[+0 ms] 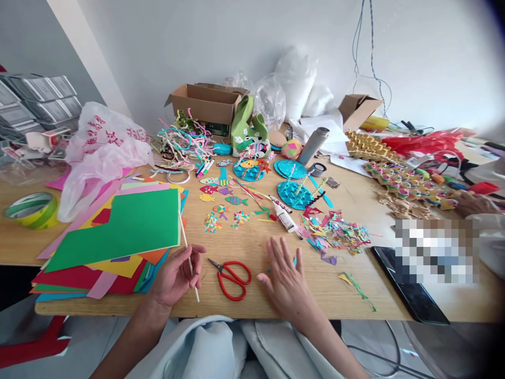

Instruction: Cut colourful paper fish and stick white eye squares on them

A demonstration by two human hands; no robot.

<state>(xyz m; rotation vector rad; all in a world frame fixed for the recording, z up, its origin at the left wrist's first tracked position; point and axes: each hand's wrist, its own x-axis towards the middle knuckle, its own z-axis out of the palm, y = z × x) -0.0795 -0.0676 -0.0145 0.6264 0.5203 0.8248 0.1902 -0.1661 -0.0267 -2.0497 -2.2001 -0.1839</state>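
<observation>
Between the thumb and fingers of my left hand [179,273] is a thin white stick [183,234], held tilted above the table's front edge. My right hand [284,276] lies palm down with its fingers spread, over a few small blue scraps [294,260]. Red-handled scissors [232,279] rest between the two hands, blades pointing away to the left. Beyond my right hand are a white glue bottle [285,218] and a heap of coloured paper scraps [335,230]. Several paper fish [236,200] and two small piles of confetti [213,222] lie farther up the middle.
Coloured paper sheets [153,221] are stacked at left, near yellow-green tape [31,209]. Blue discs [295,195], a metal flask [314,146], a green bag [248,131] and pipe cleaners [185,139] stand farther back. A black phone [406,284] lies right; another person's hand [475,204] is beyond.
</observation>
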